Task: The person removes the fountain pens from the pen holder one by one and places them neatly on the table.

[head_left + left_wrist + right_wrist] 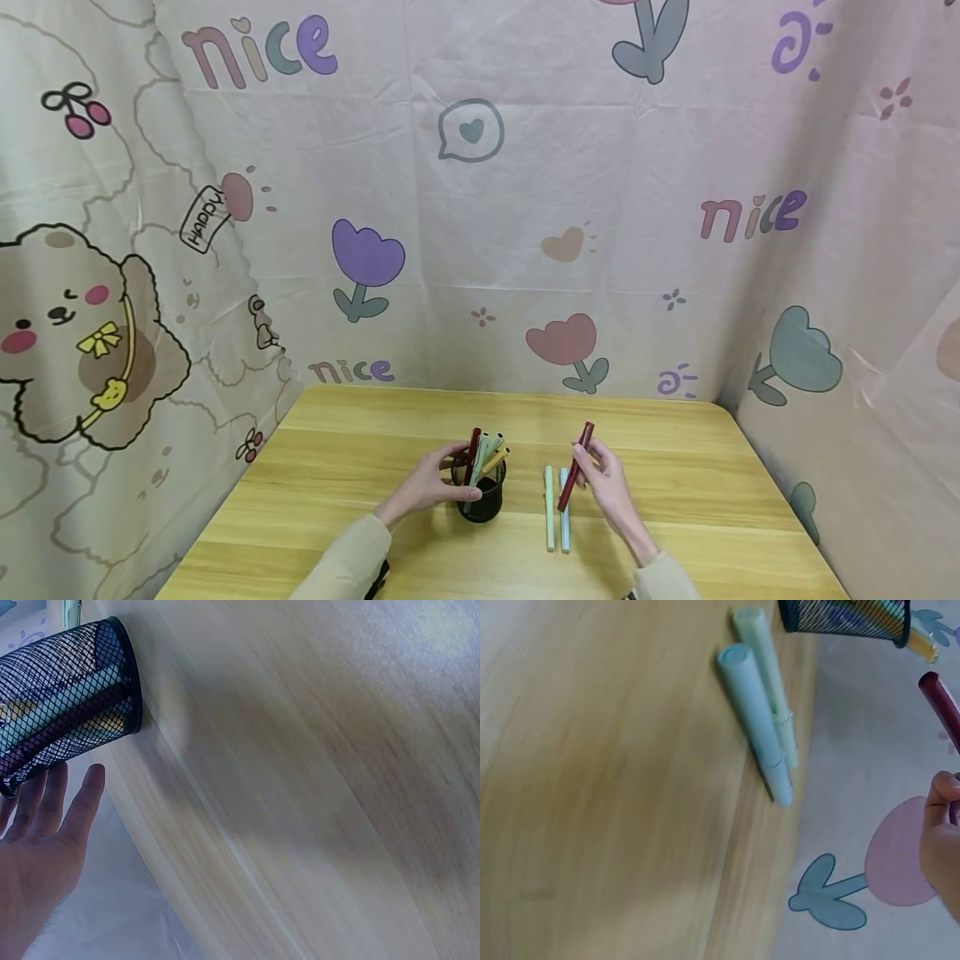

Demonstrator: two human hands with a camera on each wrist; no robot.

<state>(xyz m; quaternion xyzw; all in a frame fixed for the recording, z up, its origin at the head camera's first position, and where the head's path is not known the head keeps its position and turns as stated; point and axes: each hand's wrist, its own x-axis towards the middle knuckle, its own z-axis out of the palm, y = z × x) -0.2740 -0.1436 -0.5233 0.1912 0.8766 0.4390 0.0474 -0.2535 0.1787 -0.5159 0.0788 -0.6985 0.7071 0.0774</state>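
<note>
My left hand (pixel 429 485) holds a black mesh pen holder (pixel 489 505) at its left side, thumb in front and fingers behind near the rim. Several markers stand in the holder, among them a dark red one (pixel 473 451), pale green ones and a yellow one (pixel 495 460). With thumb and fingers, my right hand (pixel 609 487) pinches another dark red marker (pixel 567 490), tilted over the table. Below it lie a pale green marker (pixel 550 518) and a light blue marker (pixel 751 712), side by side; the raised marker overlaps the blue one in the head view.
The wooden table (pixel 360 417) reaches back to a printed curtain (pixel 480 250), and more of this cloth hangs at the left and right. The pen holder stands left of the two lying markers, with bare wood between them.
</note>
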